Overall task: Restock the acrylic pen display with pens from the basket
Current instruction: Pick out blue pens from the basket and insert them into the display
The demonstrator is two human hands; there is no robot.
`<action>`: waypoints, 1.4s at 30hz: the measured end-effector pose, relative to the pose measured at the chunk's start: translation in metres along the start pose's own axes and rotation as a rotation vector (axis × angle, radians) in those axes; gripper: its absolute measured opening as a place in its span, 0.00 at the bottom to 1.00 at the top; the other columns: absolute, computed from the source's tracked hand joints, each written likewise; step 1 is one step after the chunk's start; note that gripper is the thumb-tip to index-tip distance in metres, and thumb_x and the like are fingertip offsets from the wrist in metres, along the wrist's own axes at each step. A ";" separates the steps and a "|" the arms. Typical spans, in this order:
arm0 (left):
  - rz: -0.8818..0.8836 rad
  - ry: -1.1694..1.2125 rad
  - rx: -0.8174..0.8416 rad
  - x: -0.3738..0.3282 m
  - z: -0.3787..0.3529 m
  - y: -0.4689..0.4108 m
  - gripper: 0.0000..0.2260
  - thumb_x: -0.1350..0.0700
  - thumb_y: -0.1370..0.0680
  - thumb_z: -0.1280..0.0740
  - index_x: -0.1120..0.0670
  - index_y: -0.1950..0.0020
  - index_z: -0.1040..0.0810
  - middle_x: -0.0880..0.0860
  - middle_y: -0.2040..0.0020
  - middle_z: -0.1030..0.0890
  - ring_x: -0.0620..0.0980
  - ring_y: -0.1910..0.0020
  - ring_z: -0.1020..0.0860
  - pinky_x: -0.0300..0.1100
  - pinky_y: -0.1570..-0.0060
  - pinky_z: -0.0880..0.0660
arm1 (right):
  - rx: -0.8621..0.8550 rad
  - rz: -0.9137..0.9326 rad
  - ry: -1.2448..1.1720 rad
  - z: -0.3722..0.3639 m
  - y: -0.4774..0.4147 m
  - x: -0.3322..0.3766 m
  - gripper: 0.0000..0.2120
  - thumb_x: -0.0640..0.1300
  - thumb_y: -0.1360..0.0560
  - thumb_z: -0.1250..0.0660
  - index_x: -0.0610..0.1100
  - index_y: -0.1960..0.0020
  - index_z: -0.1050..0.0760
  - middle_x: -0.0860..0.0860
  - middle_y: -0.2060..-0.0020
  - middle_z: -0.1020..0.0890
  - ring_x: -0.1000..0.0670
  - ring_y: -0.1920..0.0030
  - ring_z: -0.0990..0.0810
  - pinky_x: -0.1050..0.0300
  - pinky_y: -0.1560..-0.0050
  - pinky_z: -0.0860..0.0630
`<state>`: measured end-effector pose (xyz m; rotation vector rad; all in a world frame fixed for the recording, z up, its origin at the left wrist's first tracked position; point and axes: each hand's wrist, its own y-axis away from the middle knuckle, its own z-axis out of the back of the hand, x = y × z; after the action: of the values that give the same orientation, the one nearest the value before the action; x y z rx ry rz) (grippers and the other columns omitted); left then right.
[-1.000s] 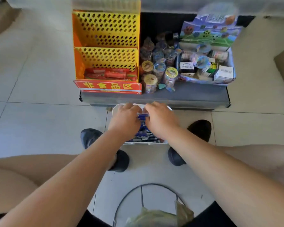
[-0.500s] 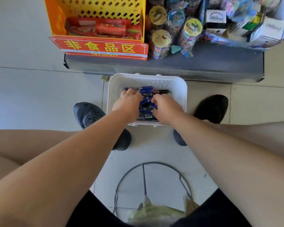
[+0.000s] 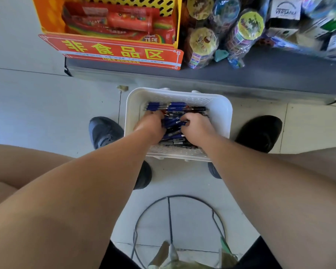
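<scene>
A white plastic basket (image 3: 220, 113) sits on the floor between my feet, holding a heap of blue and black pens (image 3: 175, 108). Both hands are down inside it. My left hand (image 3: 152, 124) has its fingers curled into the pens at the left of the heap. My right hand (image 3: 195, 129) curls its fingers around pens at the right. The fingertips are buried among the pens. No acrylic pen display is in view.
A low grey shelf (image 3: 260, 74) runs just beyond the basket. On it stand an orange perforated rack (image 3: 47, 20) with a red sign (image 3: 114, 50), wrapped round toys (image 3: 202, 45) and boxes (image 3: 285, 10). A wire stool ring (image 3: 169, 199) lies below me.
The camera has tilted down and closer to the basket. Both hands have dug deeper into the pens and moved slightly apart.
</scene>
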<state>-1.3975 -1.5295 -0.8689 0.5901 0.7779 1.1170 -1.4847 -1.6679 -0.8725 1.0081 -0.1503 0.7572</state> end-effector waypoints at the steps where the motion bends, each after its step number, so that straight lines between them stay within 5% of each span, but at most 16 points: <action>1: 0.003 -0.026 0.020 -0.002 -0.001 -0.001 0.20 0.57 0.23 0.32 0.50 0.32 0.29 0.57 0.35 0.29 0.57 0.46 0.24 0.52 0.41 0.24 | 0.012 -0.007 -0.024 -0.001 -0.001 0.002 0.17 0.44 0.23 0.35 0.52 0.35 0.24 0.48 0.44 0.19 0.47 0.51 0.23 0.57 0.54 0.27; 4: 0.009 -0.166 0.115 -0.008 -0.004 -0.002 0.21 0.56 0.22 0.34 0.50 0.29 0.31 0.58 0.32 0.33 0.57 0.46 0.26 0.52 0.39 0.25 | -0.019 0.004 -0.074 -0.007 -0.001 0.005 0.11 0.42 0.23 0.36 0.52 0.44 0.20 0.49 0.48 0.18 0.47 0.52 0.22 0.57 0.54 0.26; 11: -0.060 -0.153 0.088 -0.004 -0.010 0.005 0.15 0.53 0.18 0.39 0.51 0.31 0.30 0.57 0.45 0.23 0.55 0.53 0.27 0.51 0.47 0.24 | -0.121 -0.056 -0.293 -0.011 0.010 -0.003 0.11 0.40 0.22 0.38 0.52 0.46 0.21 0.52 0.52 0.18 0.51 0.55 0.21 0.65 0.67 0.31; 18: -0.065 0.184 -0.019 0.009 0.004 0.017 0.09 0.55 0.17 0.41 0.53 0.37 0.30 0.53 0.56 0.24 0.49 0.61 0.26 0.45 0.59 0.31 | -0.121 -0.118 -0.335 -0.007 0.021 -0.002 0.13 0.42 0.23 0.35 0.51 0.39 0.23 0.51 0.48 0.18 0.50 0.51 0.20 0.57 0.55 0.23; 24: -0.100 0.243 -0.090 0.002 0.004 0.020 0.11 0.54 0.17 0.41 0.59 0.41 0.24 0.59 0.48 0.18 0.59 0.49 0.19 0.52 0.46 0.23 | -0.129 -0.088 -0.232 -0.013 0.022 0.009 0.23 0.40 0.21 0.43 0.54 0.28 0.29 0.50 0.40 0.21 0.47 0.47 0.23 0.55 0.48 0.25; 28: -0.052 0.336 -0.100 0.002 -0.002 0.019 0.10 0.54 0.16 0.41 0.57 0.40 0.26 0.57 0.49 0.19 0.56 0.50 0.21 0.49 0.49 0.24 | -0.086 -0.063 -0.016 -0.016 0.014 0.019 0.26 0.39 0.23 0.40 0.53 0.26 0.32 0.46 0.38 0.22 0.43 0.43 0.23 0.52 0.45 0.25; 31: 0.042 0.651 -0.091 0.004 -0.003 0.019 0.09 0.55 0.16 0.41 0.58 0.40 0.25 0.54 0.54 0.20 0.51 0.58 0.22 0.41 0.60 0.25 | -0.004 -0.072 0.124 -0.013 0.016 0.018 0.28 0.42 0.24 0.37 0.54 0.25 0.37 0.47 0.42 0.22 0.44 0.51 0.24 0.51 0.47 0.24; 33: 0.059 0.705 -0.065 0.002 -0.003 0.017 0.08 0.56 0.16 0.41 0.57 0.41 0.25 0.51 0.58 0.21 0.48 0.63 0.24 0.39 0.64 0.28 | -0.002 -0.102 0.199 -0.012 0.017 0.015 0.25 0.45 0.23 0.37 0.53 0.27 0.38 0.46 0.44 0.22 0.44 0.54 0.26 0.50 0.51 0.24; 38: -0.009 0.572 0.020 -0.004 -0.003 0.007 0.06 0.56 0.16 0.40 0.54 0.44 0.25 0.51 0.56 0.19 0.49 0.60 0.23 0.45 0.52 0.24 | -0.034 -0.107 0.321 -0.001 0.012 0.014 0.13 0.42 0.23 0.39 0.49 0.39 0.31 0.47 0.51 0.22 0.42 0.52 0.22 0.48 0.54 0.23; 42: 0.018 0.594 0.000 0.002 -0.002 0.005 0.06 0.56 0.16 0.41 0.53 0.46 0.25 0.49 0.58 0.20 0.47 0.60 0.24 0.44 0.54 0.28 | -0.053 -0.097 0.340 -0.001 0.011 0.013 0.11 0.37 0.24 0.41 0.49 0.46 0.28 0.48 0.56 0.24 0.43 0.54 0.23 0.51 0.57 0.27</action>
<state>-1.4017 -1.5254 -0.8668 0.2578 1.2813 1.3265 -1.4825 -1.6571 -0.8596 0.8174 0.1701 0.8197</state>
